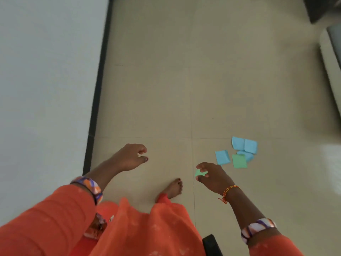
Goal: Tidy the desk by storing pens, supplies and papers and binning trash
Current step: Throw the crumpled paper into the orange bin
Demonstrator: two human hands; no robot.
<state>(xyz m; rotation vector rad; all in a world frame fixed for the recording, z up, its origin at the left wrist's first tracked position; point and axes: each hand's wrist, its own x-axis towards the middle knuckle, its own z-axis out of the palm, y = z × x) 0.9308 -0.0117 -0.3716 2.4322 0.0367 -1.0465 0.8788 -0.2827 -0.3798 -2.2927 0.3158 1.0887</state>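
Nearest the camera, orange clothing point(147, 231) fills the bottom of the view, with a patterned cuff point(90, 187) ending the left sleeve and a second patterned cuff point(258, 227) on the right arm. A dark rounded object point(212, 244) pokes in at the lower edge beside the clothing; what it is cannot be told. A bare foot point(173, 188) stands on the beige tiled floor point(156, 100), just ahead of the hem.

The right hand point(215, 177), with a red and yellow thread point(228, 192) tied round its wrist, hangs above the floor and pinches a small green paper scrap point(200, 173) between thumb and curled fingers point(202, 166). The left hand point(132, 157) reaches forward on the other side of the foot, its fingers loosely curled and holding nothing.

Just beyond the right hand, a small group of paper pieces lies on the floor: a green note point(239, 161) nearest, a blue note point(222, 157) beside it to the left, and two larger blue notes point(244, 145) behind them, overlapping one another. A further blue piece point(248, 155) is partly hidden by the green note.

A pale wall point(46, 89) with a black skirting strip point(100, 80) runs along the left. Blurred dark and grey shapes point(330, 52) stand at the far right edge.
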